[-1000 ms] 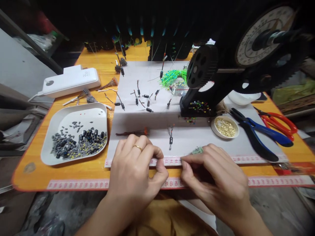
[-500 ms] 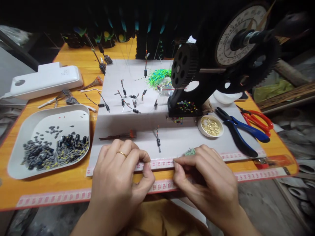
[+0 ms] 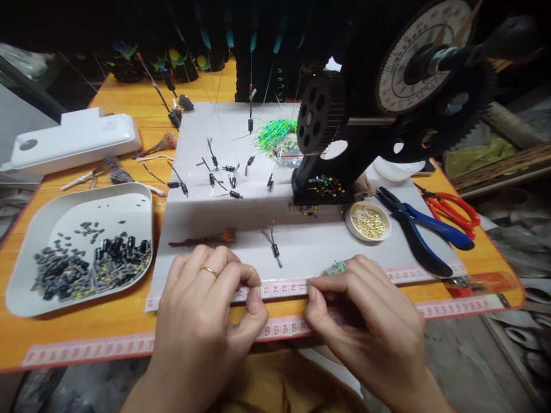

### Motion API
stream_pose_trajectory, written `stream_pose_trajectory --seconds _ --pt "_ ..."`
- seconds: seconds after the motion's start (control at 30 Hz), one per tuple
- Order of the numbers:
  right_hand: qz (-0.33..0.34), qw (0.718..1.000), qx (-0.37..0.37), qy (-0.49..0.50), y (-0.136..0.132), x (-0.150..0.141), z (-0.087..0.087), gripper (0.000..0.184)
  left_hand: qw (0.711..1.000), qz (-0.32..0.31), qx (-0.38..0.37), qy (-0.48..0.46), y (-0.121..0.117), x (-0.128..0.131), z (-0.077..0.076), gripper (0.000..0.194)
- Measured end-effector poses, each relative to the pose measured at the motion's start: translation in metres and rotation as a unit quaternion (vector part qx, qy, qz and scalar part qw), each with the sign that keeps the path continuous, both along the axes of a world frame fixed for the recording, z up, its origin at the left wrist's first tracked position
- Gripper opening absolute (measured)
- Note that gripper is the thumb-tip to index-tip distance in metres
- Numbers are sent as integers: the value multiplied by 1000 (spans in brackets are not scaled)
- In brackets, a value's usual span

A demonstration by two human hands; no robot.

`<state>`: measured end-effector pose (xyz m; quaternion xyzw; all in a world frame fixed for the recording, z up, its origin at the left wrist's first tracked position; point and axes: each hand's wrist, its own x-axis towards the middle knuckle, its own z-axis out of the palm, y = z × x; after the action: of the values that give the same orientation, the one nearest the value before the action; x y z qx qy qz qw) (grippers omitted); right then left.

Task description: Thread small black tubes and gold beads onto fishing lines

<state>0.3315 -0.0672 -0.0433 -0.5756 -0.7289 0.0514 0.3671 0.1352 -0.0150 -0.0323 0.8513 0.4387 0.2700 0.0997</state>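
Note:
My left hand [image 3: 204, 304], with a ring on one finger, is closed in a thumb-and-finger pinch over the pink-numbered measuring tape [image 3: 284, 288]. What its fingertips hold is too small to make out. My right hand [image 3: 370, 321] is also pinched, a short span to the right, near the tape's 77 mark. A small pale-green bundle [image 3: 336, 268] sticks out behind its index finger and seems held in that hand. Just beyond the hands, a small black float-like piece with wire ends [image 3: 276, 250] lies on the white sheet [image 3: 245, 264]. A dark orange-tipped bundle [image 3: 202, 238] lies past my left hand.
A white tray [image 3: 81, 206] of small grey and black parts stands left. At right are a black geared machine [image 3: 336, 155], a dish of gold bits [image 3: 368, 222], blue-handled pliers [image 3: 413, 229] and a red-handled tool [image 3: 458, 213]. Several black pieces are scattered behind.
My right hand has shifted slightly right along the tape, the green bundle moving with it, so the gap between my hands is a little wider. The view has turned slightly.

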Motion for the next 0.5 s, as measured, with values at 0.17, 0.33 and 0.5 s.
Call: stream_pose_trajectory --seconds 0.17,0.33,0.5 --pt "4 1000 0 -2 1 1 0 17 1000 2 2 0 1 1 1 15" --pt "17 1000 6 -3 0 2 -1 16 1000 5 -22 -7 2 1 2 14" --pt "22 1000 15 -8 -1 2 -2 14 1000 13 -20 -16 3 -1 2 12"
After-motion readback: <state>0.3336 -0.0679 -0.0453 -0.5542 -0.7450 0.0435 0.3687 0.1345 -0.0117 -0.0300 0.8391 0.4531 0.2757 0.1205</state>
